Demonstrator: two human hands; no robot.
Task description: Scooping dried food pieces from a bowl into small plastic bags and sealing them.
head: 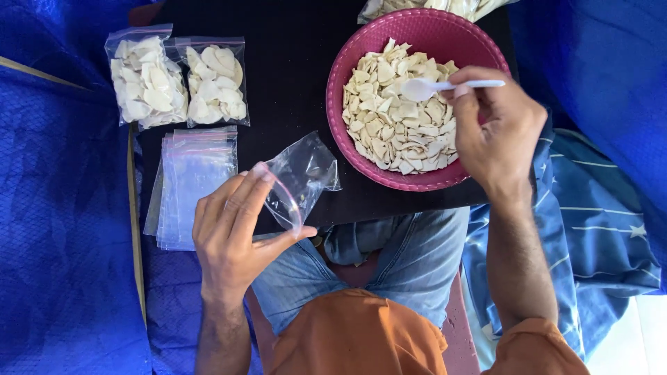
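Seen from the head camera, looking straight down, a person sits with knees in blue jeans against a black bench [292,90] that has blue cloth on both sides. The left hand [233,236] is at the near edge of the bench, its grip closed on a small clear plastic bag [299,179] — thumb below and fingers above pinch the bag's pink-striped mouth so that it gapes open, and the rest of the bag tilts up and away towards the bench. The right hand [497,128] is over the near right rim of a round pink bowl [347,76], its grip closed on the handle of a white plastic spoon [434,87]; the spoon head lies just above the heap of pale cream chips [396,121] that fills the bowl. Whether the spoon touches the chips cannot be told. The bag and the bowl are near each other but apart, with bare black surface between them. At the far left of the bench lie two sealed bags of chips [177,80], side by side and touching. Just in front of them, beside the left hand, is a flat stack of empty clear bags [191,184] — its near end hangs past the bench edge over the blue cloth.
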